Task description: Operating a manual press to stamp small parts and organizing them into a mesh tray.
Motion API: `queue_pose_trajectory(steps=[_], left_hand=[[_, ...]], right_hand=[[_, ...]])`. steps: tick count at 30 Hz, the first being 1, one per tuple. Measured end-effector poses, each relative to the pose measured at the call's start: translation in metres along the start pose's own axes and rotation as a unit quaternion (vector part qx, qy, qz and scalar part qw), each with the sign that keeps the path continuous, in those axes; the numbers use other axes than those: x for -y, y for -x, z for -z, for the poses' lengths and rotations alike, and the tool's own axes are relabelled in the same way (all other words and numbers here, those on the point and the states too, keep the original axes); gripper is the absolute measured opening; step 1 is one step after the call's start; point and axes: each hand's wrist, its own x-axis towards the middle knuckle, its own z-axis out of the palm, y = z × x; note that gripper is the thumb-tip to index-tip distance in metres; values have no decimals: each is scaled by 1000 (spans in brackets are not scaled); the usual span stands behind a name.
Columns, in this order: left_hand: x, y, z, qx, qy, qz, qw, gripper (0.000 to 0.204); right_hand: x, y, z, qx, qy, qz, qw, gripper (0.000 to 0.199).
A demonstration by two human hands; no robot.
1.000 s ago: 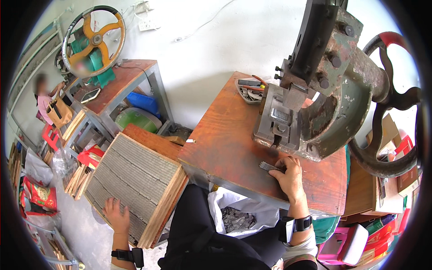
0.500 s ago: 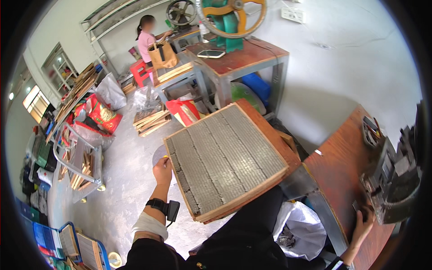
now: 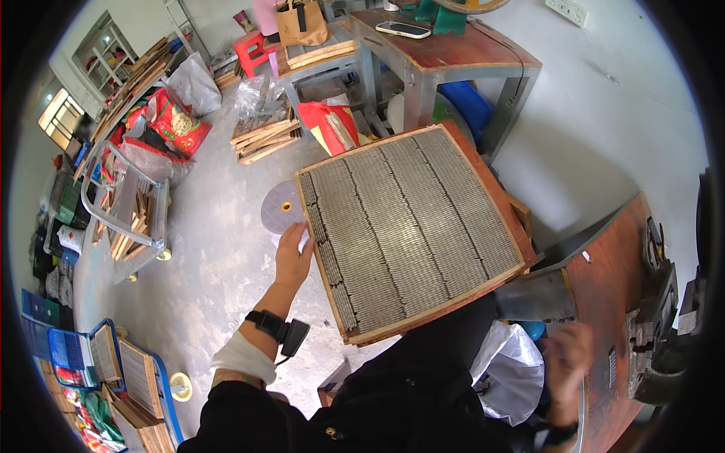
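Observation:
A square wooden-framed tray (image 3: pixel 404 226), packed with rows of thin grey metal pieces, lies tilted in front of me. Beside its left edge is my left hand (image 3: pixel 293 255), with fingers closed around something pale that I cannot make out. Just beyond those fingers sits a grey-purple disc (image 3: pixel 278 202) with a yellow hub. My right hand (image 3: pixel 568 361) is in the air between the white bag (image 3: pixel 513 377) and the brown worktop (image 3: pixel 604 317). Motion smears its fingers, so whether it holds anything does not show.
Dark metal machinery (image 3: pixel 653 340) stands on the right worktop. A red-brown table (image 3: pixel 445 49) carries a phone (image 3: pixel 403 29). Wooden frames (image 3: pixel 264 136) are stacked on the floor near a red sack (image 3: pixel 329 127). A metal trolley (image 3: pixel 124 204) stands left; framed trays (image 3: pixel 141 377) stand lower left.
The view has shifted, and the tray appears higher and farther right. My left hand has come back from the disc's hub toward its near edge. My right hand has lifted off the worktop, moving left.

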Motion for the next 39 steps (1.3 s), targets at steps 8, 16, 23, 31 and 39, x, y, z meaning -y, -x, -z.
queue_pose_trajectory(steps=[8, 16, 23, 31, 39], left_hand=[[-52, 59, 55, 185, 58, -237, 952, 26], [-46, 28, 39, 287, 109, -336, 890, 24], [-40, 17, 40, 322, 153, -337, 871, 29], [-44, 20, 44, 361, 114, -330, 865, 32], [-45, 23, 40, 353, 106, -337, 866, 30]], right_hand=[[161, -68, -212, 272, -244, 336, 868, 27], [177, -59, -237, 279, -55, 376, 882, 22], [177, -60, -244, 268, -58, 442, 854, 18], [163, -57, -244, 205, -167, 457, 849, 22], [161, -61, -243, 193, -219, 420, 859, 28]])
